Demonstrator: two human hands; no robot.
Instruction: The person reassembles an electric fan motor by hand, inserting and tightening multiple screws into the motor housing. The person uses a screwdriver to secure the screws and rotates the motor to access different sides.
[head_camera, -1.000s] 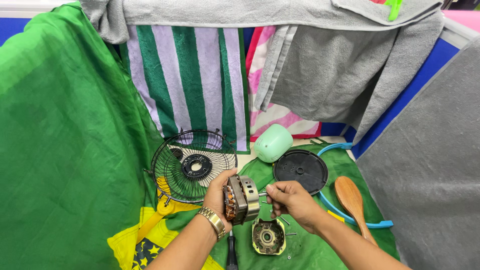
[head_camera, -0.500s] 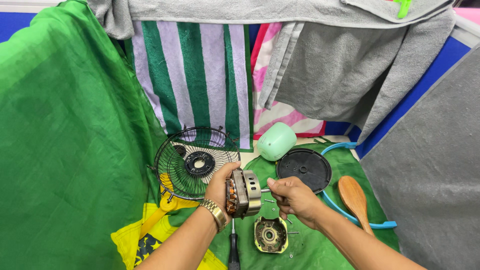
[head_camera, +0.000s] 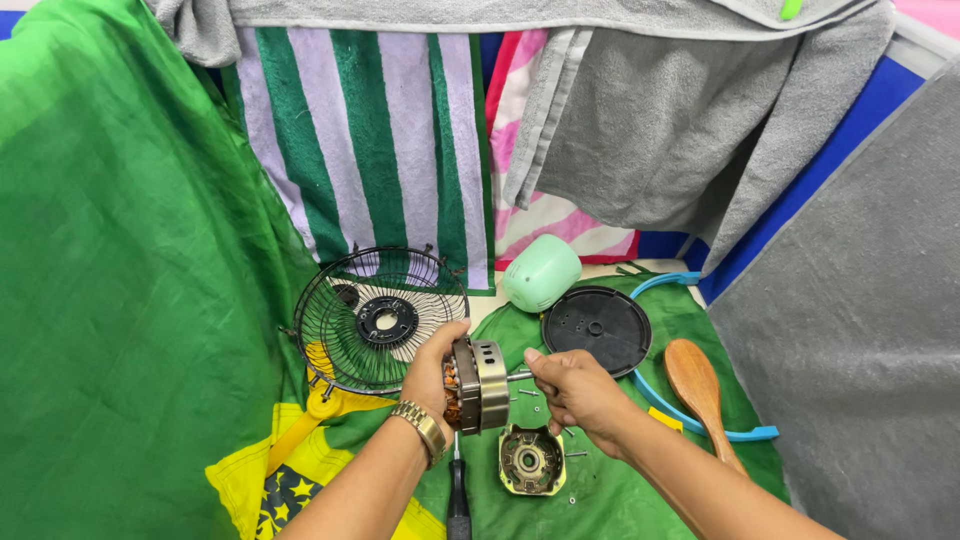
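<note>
Honestly, fan motor looks heavy, rigid metal, copper windings fragile. Left hand wraps housing, held above green cloth near front edge. Right hand pinches shaft. Grip housing, not windings.

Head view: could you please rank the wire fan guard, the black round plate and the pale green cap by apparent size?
1. wire fan guard
2. black round plate
3. pale green cap, clearly smallest

Makeshift repair spot, fan grille, screwdriver, loose motor pts, draped cloths
</note>
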